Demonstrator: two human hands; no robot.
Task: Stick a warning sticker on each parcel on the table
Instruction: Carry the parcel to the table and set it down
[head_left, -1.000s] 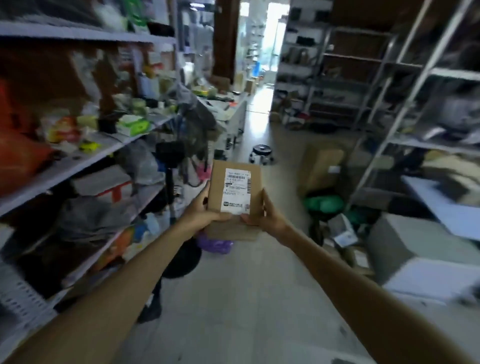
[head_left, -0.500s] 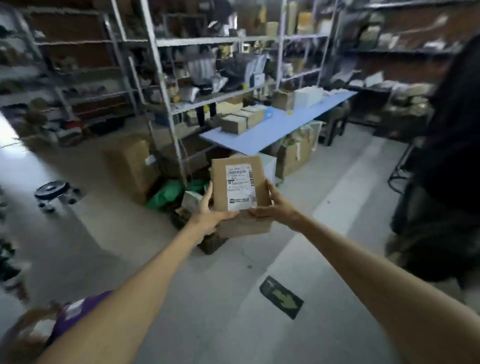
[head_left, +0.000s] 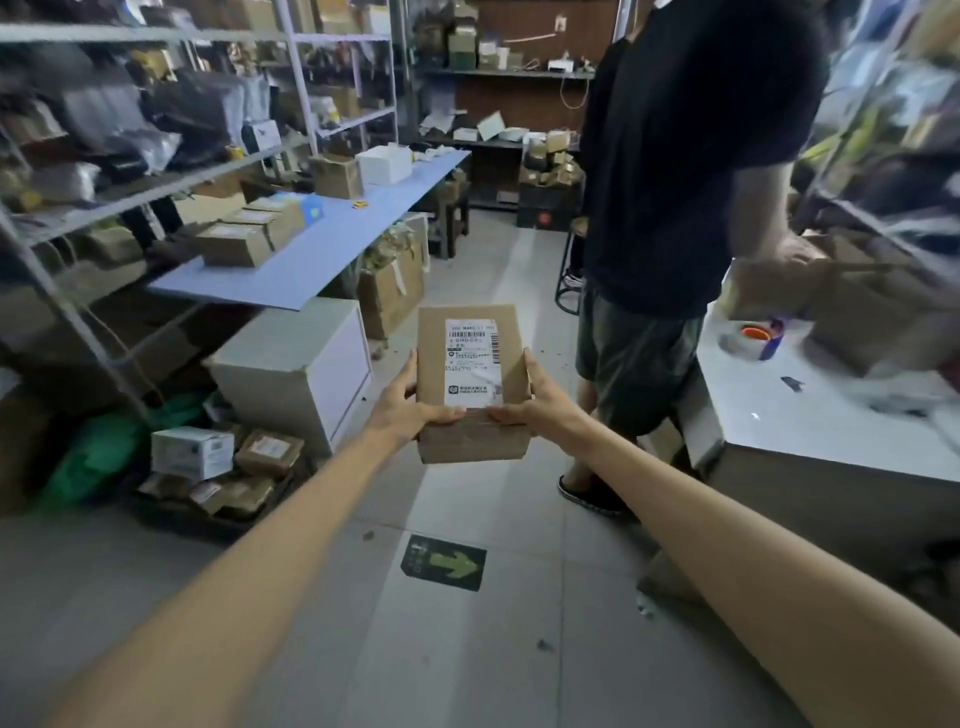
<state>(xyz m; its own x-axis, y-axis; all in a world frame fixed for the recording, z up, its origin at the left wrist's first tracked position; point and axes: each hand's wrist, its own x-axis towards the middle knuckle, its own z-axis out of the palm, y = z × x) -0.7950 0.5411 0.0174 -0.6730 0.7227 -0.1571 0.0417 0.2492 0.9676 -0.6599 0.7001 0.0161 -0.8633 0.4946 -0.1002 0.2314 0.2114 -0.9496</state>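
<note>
Hands hold one brown parcel (head_left: 470, 384) out in front, clear of any surface. The left hand (head_left: 402, 410) is curled round its left edge and the right hand (head_left: 540, 402) round its right edge, both thumbs pressed on the top face near its lower end. This is the same two-handed grip as half a second ago. A white shipping label (head_left: 472, 364) faces up between the thumbs and the far edge.

The room around the parcel has swung. The green floor arrow (head_left: 444, 563), which lay off at 5 o'clock from the parcel, now sits straight below it at 6 o'clock. A white cabinet (head_left: 296, 364) stands at 9 o'clock. The blue desk (head_left: 332, 244), earlier at 12 o'clock and further off, now runs away at 10 to 11 o'clock and looks nearer. Several brown parcels (head_left: 234, 244) are bunched at its near end, touching one another, with more boxes towards the far end. A person in a black shirt (head_left: 691, 156), who was a dark blur at the right border, now stands in full view at 1 o'clock. At 3 o'clock is a white desk (head_left: 805, 415) with a tape roll (head_left: 745, 335) on it. Metal shelves (head_left: 156, 130) fill the left wall.
</note>
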